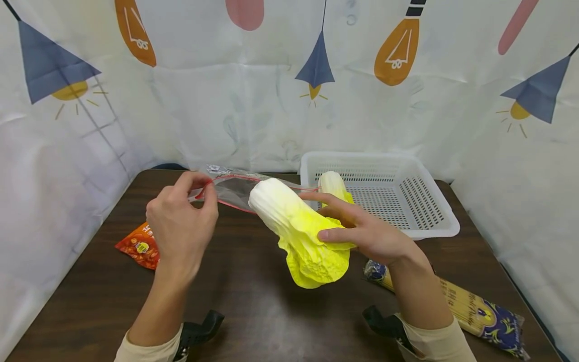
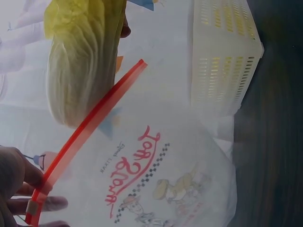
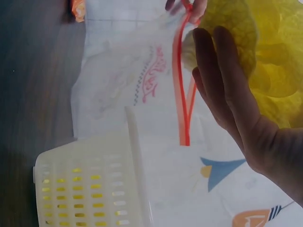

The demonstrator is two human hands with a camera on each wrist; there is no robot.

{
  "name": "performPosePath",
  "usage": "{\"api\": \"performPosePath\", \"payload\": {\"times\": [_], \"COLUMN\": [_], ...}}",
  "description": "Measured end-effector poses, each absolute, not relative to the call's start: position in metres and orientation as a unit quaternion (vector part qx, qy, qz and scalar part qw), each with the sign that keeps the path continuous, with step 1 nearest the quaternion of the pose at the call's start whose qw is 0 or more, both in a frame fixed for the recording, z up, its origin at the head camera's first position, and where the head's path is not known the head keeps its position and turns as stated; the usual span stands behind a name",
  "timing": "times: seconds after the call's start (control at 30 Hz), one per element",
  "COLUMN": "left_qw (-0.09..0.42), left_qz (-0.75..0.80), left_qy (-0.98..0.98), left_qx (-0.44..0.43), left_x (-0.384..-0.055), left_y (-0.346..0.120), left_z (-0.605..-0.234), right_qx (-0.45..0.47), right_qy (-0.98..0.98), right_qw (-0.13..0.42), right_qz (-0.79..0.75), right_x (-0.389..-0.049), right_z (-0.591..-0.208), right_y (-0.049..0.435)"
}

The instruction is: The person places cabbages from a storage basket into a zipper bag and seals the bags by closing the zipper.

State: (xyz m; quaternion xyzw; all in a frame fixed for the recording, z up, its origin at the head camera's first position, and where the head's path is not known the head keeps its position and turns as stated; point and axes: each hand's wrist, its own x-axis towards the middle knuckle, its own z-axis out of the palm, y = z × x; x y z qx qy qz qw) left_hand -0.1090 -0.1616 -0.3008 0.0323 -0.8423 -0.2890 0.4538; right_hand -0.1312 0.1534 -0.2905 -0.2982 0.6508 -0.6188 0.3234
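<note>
My left hand [image 1: 183, 223] pinches one end of the red zip edge of a clear zip bag [image 1: 234, 188], which hangs with its mouth parted. In the left wrist view, printed lettering and cartoon figures show on the bag [image 2: 156, 156], and a small slider [image 2: 31, 207] sits by the fingertips. My right hand [image 1: 366, 231] grips a napa cabbage [image 1: 300, 229] by its yellow leafy part, thumb on the near side. The cabbage's white base points up and left, overlapping the bag's mouth in the head view. Part of the leaves is hidden behind the right fingers.
A white perforated basket [image 1: 452, 223] stands at the back right, with another napa cabbage [image 1: 332, 183] at its left side. A long packet of noodles [image 1: 470, 306] lies on the right of the dark table [image 1: 253, 311]. An orange-red packet [image 1: 140, 246] lies left, partly behind my left arm.
</note>
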Motion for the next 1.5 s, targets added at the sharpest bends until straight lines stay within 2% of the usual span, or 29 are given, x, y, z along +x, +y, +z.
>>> {"api": "performPosePath", "payload": {"times": [0.27, 0.67, 1.33, 1.5], "left_qw": [0.450, 0.422, 0.383, 0.373], "left_qz": [-0.293, -0.309, -0.328, -0.327], "left_qy": [-0.843, -0.852, -0.864, -0.868], "left_qx": [0.024, 0.004, -0.012, -0.017], "left_x": [-0.108, -0.103, -0.104, -0.103], "left_y": [-0.161, -0.159, -0.158, -0.158], "left_z": [-0.298, -0.304, -0.302, -0.302], "right_qx": [-0.295, -0.203, -0.113, -0.089], "right_qy": [0.629, 0.633, 0.554, 0.589], "right_qw": [0.356, 0.389, 0.355, 0.324], "right_qz": [-0.625, -0.638, -0.744, -0.735], "right_x": [-0.133, -0.133, -0.140, -0.139], "right_z": [-0.293, -0.306, -0.325, -0.326], "right_y": [0.148, 0.140, 0.117, 0.112]}}
